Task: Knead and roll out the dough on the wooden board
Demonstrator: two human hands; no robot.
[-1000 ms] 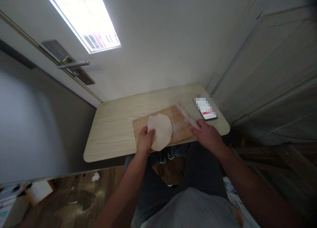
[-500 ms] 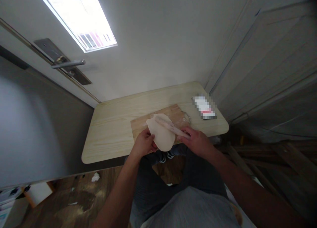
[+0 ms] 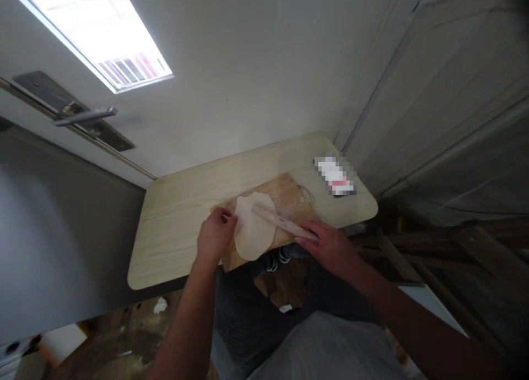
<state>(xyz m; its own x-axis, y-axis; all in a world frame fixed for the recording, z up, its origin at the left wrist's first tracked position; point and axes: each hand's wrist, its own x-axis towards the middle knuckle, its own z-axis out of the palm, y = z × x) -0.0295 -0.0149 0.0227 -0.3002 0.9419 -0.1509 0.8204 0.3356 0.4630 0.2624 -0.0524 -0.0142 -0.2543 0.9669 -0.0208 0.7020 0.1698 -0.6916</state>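
A flat, pale sheet of dough [image 3: 253, 234] lies on a wooden cutting board [image 3: 285, 190], its lower end reaching the board's near edge. My right hand [image 3: 330, 247] is closed around the near end of a thin, flour-dusted rolling pin [image 3: 283, 223]. The pin slants away to the left, and its far end rests over the upper right part of the dough. At the dough's left edge, my left hand [image 3: 215, 237] has its fingers curled and pinched on the rim. The hand covers the board's left corner.
The board sits at the front edge of a light wooden table [image 3: 177, 204]. A phone [image 3: 335, 175], partly blurred, lies at the table's right, beyond the board's metal ring handle [image 3: 306, 193]. Behind stands a door with a lever handle [image 3: 86, 117]. My legs are under the table edge.
The dough has shifted left and lies flatter on the board. My left hand has moved left, from its lower left side to its left edge. The board has turned slightly, and the view has swung.
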